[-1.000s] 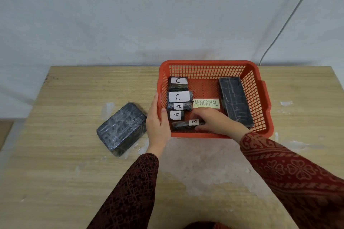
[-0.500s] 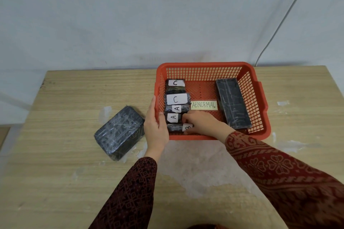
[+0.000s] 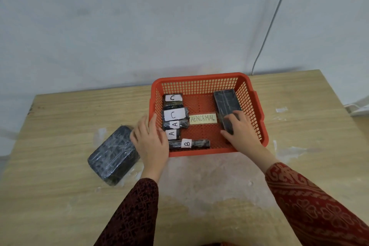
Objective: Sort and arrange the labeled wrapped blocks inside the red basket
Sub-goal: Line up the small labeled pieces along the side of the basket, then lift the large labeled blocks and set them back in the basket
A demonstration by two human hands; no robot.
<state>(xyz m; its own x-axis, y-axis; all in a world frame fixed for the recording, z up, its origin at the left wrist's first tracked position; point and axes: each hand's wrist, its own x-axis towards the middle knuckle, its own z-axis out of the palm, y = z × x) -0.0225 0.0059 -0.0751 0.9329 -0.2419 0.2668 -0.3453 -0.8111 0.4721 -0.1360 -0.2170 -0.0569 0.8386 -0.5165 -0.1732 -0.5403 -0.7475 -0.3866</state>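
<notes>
right hand (image 3: 240,132) grips long block (image 3: 226,104) beside basket wall (image 3: 252,110).

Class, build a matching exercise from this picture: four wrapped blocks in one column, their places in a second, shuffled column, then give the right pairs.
Blocks
1. block labeled B
2. long unlabeled block
3. large wrapped block
4. far block labeled C

Places
a. on the table, outside the red basket
b. basket's far left corner
c. along the basket's near wall
d. basket's right side, under the right hand

Pairs: 1-c, 2-d, 3-a, 4-b
</notes>
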